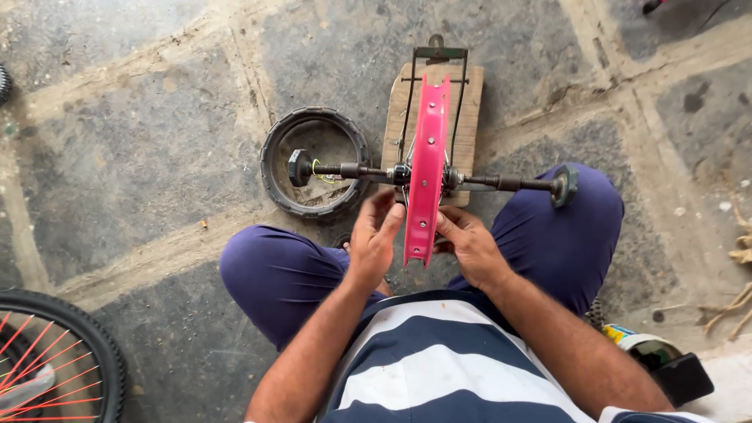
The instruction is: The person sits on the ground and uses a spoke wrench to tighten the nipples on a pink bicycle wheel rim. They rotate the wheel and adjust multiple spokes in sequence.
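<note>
A pink wheel rim [427,168] stands upright on edge in a metal stand on a wooden board [470,117], seen edge-on. A threaded axle [501,183] runs through its hub, with a black knob at each end. My left hand [374,241] presses its fingers against the rim's left side near the bottom. My right hand [468,244] touches the rim's right side with a fingertip and thumb. Both hands rest between my knees in purple trousers.
A small black tyre [276,141] lies flat on the stone floor left of the board. A bicycle wheel with red spokes [55,360] sits at the lower left. A tin and a black object [666,360] lie at my right side.
</note>
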Tool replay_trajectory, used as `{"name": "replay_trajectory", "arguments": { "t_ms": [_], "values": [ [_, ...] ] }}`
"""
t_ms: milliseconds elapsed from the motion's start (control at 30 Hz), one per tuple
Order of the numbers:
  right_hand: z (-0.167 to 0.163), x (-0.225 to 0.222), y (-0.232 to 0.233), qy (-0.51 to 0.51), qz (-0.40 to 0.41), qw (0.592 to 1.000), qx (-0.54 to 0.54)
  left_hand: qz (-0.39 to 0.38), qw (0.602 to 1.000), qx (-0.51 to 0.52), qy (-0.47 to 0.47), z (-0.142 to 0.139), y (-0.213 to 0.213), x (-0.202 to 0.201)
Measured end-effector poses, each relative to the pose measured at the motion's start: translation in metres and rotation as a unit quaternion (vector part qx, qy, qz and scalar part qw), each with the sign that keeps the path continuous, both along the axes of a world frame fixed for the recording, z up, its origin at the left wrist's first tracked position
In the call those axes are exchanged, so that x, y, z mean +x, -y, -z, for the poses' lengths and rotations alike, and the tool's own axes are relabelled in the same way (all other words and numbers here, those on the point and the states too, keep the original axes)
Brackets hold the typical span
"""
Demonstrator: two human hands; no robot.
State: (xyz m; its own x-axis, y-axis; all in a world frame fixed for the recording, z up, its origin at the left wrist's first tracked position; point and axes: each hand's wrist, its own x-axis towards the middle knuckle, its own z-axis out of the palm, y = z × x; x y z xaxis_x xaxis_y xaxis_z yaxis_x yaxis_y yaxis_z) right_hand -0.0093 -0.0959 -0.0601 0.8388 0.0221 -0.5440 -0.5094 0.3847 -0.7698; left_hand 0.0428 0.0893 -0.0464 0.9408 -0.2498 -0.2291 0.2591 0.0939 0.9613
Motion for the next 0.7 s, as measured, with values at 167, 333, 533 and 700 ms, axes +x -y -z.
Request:
{"name": "replay_trajectory", "arguments": {
  "t_ms": [167, 333, 533, 700],
  "values": [
    [-0.006, 0.001, 0.001, 0.053, -0.013, 0.998, 0.009, 0.111, 0.989, -0.073, -0.061, 0.017, -0.005, -0.003],
    [-0.006, -0.005, 0.001, 0.1, -0.031, 0.993, -0.048, 0.106, 0.993, -0.018, -0.056, 0.006, -0.008, -0.001],
    [-0.002, -0.009, 0.002, 0.134, 0.046, 0.989, 0.039, 0.143, 0.984, 0.005, -0.103, 0.006, 0.008, 0.02],
    [-0.005, 0.008, -0.001, 0.11, 0.045, 0.985, -0.124, 0.201, 0.978, 0.018, -0.056, 0.006, 0.008, 0.02]
  ]
}}
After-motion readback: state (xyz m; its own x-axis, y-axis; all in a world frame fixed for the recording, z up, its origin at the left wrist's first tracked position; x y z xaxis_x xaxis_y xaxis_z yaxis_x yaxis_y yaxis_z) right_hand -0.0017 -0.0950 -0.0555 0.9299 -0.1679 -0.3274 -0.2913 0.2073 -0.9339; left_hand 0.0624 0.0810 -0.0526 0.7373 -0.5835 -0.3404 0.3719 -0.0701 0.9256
